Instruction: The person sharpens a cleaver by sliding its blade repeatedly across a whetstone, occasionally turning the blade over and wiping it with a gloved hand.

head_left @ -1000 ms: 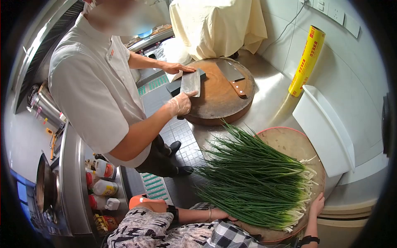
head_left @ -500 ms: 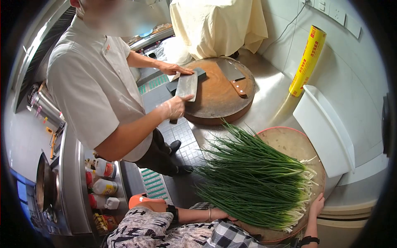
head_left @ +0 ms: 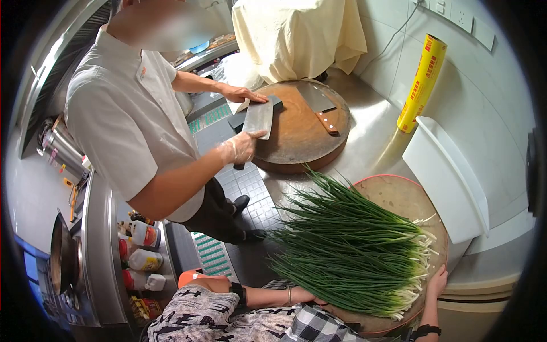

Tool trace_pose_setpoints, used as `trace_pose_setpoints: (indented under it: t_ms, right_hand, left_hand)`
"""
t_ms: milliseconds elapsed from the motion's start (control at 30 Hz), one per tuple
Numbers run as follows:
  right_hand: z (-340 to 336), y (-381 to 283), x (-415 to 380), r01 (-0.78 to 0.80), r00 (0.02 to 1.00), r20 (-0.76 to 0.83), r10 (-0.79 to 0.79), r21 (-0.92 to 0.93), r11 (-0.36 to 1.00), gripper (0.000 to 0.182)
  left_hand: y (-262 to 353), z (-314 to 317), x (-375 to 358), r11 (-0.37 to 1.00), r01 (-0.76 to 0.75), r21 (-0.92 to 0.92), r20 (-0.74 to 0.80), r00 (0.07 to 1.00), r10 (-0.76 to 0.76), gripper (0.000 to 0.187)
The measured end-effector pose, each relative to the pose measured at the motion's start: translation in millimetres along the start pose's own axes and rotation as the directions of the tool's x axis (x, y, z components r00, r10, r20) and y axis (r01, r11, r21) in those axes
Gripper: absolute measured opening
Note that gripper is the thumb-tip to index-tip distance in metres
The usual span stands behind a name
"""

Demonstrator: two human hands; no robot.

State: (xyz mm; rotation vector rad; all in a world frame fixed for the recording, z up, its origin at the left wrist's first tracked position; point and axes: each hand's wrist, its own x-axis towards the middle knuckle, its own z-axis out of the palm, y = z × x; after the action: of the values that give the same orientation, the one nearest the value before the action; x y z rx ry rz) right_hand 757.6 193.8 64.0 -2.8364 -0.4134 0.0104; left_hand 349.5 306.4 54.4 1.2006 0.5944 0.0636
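A large spread of scallions (head_left: 353, 251), green tops to the left and white root ends to the right, covers much of a round chopping board (head_left: 393, 194) with a red rim. My left hand (head_left: 302, 295) lies at the board's near left edge by the green leaves, fingers loosely stretched and partly hidden. On the right rim rests my right hand (head_left: 437, 282), fingers extended along the edge beside the white ends. Neither hand lifts anything.
Across from me a person in a white shirt (head_left: 119, 114) presses a cleaver (head_left: 259, 119) on a whetstone (head_left: 236, 121). Another cleaver (head_left: 327, 121) lies on the round wooden block (head_left: 302, 154). A white plastic bin (head_left: 444, 176) and yellow cling-film roll (head_left: 421, 85) stand at right.
The person opposite shifts very slightly, with the cleaver still on the whetstone. My hands and the scallions stay where they were.
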Motion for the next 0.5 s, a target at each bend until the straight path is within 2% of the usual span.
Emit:
trace_pose_setpoints:
  t_ms: [33,133,333,500]
  right_hand:
    - [1,0,0,-0.004,1.000,0.001,0.004,-0.003,1.000,0.051]
    - [2,2,1,-0.007,1.000,-0.005,0.007,-0.003,1.000,0.051]
    - [-2,-2,-1,-0.012,1.000,0.012,0.012,-0.010,1.000,0.052]
    - [0,-2,-1,0.007,1.000,-0.011,-0.007,-0.023,1.000,0.049]
  left_hand:
    - [2,0,0,0.998,0.035,-0.045,0.005,0.999,-0.034,0.030]
    - [-12,0,3,1.000,0.008,-0.014,0.003,1.000,-0.008,0.028]
    - [-12,1,4,0.996,-0.022,-0.089,-0.012,1.000,0.021,0.026]
    - [-13,-2,3,0.999,-0.037,0.037,0.023,0.999,0.036,0.027]
